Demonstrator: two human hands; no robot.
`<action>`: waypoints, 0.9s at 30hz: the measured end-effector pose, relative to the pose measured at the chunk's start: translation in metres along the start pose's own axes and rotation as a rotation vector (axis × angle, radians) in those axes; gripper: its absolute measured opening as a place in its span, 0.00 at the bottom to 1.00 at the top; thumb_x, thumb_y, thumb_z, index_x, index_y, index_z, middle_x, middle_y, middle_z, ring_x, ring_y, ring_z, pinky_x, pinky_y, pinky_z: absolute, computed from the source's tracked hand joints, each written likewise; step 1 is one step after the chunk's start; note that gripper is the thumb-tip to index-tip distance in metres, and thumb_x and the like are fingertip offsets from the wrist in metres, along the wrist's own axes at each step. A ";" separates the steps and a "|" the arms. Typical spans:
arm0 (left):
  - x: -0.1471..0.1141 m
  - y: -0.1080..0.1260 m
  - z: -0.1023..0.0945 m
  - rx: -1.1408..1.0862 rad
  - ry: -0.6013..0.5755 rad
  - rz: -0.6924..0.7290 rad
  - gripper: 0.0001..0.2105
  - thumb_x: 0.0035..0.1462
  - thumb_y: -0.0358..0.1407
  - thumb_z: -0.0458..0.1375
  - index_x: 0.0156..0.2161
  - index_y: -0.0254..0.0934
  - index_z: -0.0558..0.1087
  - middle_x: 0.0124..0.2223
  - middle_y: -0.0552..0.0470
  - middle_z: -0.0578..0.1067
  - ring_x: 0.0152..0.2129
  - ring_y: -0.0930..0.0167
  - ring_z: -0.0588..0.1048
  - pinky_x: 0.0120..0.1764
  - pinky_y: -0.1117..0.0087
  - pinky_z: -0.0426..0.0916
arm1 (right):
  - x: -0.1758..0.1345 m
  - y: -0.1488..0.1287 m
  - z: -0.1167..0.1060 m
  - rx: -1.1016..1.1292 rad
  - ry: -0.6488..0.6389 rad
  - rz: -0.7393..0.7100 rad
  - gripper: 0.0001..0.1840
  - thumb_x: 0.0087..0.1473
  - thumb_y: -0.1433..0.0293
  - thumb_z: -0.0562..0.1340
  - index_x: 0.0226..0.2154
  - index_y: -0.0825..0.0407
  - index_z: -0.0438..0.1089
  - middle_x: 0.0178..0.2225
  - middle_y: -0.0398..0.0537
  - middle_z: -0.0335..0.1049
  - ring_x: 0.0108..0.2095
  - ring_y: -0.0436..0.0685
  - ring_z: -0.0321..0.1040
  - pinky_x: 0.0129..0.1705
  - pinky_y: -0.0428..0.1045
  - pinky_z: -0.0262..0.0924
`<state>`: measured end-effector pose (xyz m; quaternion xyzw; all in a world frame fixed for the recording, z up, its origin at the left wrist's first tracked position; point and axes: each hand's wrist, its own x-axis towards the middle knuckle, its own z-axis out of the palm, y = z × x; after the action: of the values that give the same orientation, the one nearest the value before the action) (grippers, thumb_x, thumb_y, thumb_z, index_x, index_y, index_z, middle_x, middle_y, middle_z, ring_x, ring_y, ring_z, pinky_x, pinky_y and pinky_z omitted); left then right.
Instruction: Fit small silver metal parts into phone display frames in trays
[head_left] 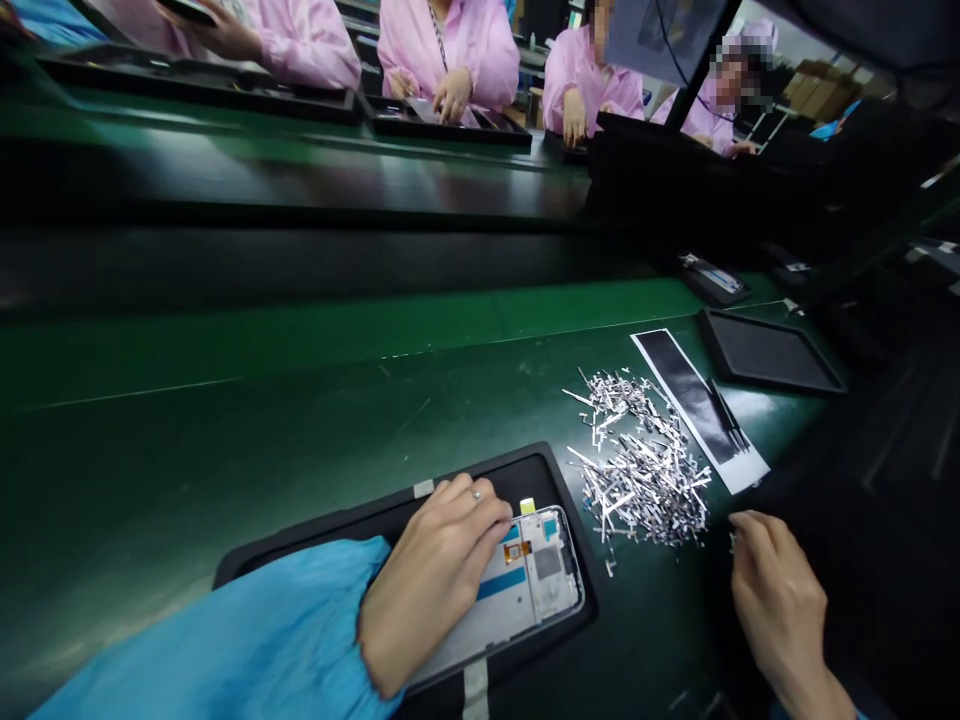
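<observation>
My left hand [442, 560], in a blue sleeve, lies across a silver phone frame [551, 590]. Its fingers are bent and close together, gripping the frame's far edge beside a small yellow tab [528, 506]. An orange flex cable and blue patches show inside the frame. Under the frame is a black foam tray [322, 525] with strips of tape on it. My right hand [780, 590] hovers at the right, thumb and fingers pinched together. A tiny pale bit shows at the fingertips, too small to name. Left of it lies a heap of small silver-black strips [652, 490].
Beyond the heap, tweezers [726, 415] lie on a white-edged black sheet [682, 385]. Farther back are an empty-looking black tray [772, 350] and another phone part [712, 278]. Across the green bench [300, 430], several co-workers in pink [450, 45] work over black trays.
</observation>
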<state>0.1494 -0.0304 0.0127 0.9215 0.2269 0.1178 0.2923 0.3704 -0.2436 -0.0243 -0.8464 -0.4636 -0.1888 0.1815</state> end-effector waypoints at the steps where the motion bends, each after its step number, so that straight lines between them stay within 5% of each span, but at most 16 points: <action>1: 0.002 0.001 0.002 0.008 -0.023 0.004 0.12 0.58 0.30 0.43 0.30 0.36 0.68 0.30 0.52 0.69 0.29 0.69 0.65 0.34 0.66 0.61 | 0.002 -0.011 -0.001 0.041 -0.010 -0.055 0.09 0.55 0.72 0.49 0.35 0.56 0.63 0.34 0.54 0.64 0.33 0.56 0.63 0.35 0.51 0.58; 6: 0.011 0.003 0.018 0.039 -0.053 -0.002 0.11 0.57 0.28 0.44 0.29 0.34 0.66 0.32 0.49 0.68 0.31 0.67 0.65 0.34 0.63 0.60 | 0.015 -0.085 -0.006 0.398 -0.124 -0.481 0.16 0.49 0.84 0.48 0.40 0.62 0.62 0.33 0.57 0.64 0.36 0.55 0.62 0.37 0.50 0.59; 9: 0.013 0.003 0.023 0.060 -0.037 0.000 0.11 0.57 0.28 0.43 0.29 0.34 0.66 0.32 0.48 0.68 0.30 0.66 0.65 0.34 0.62 0.60 | 0.019 -0.112 -0.003 0.395 -0.150 -0.622 0.18 0.47 0.85 0.46 0.38 0.65 0.65 0.32 0.58 0.66 0.34 0.56 0.62 0.39 0.53 0.58; 27: 0.022 0.010 0.016 0.192 -0.097 0.043 0.10 0.51 0.23 0.45 0.28 0.34 0.67 0.31 0.47 0.70 0.29 0.65 0.69 0.35 0.61 0.64 | 0.020 -0.120 0.010 0.270 -0.162 -0.761 0.17 0.46 0.82 0.47 0.34 0.64 0.69 0.41 0.62 0.67 0.31 0.58 0.62 0.36 0.53 0.55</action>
<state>0.1776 -0.0348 0.0083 0.9546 0.2028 0.0569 0.2106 0.2792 -0.1639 -0.0073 -0.5953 -0.7769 -0.1127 0.1714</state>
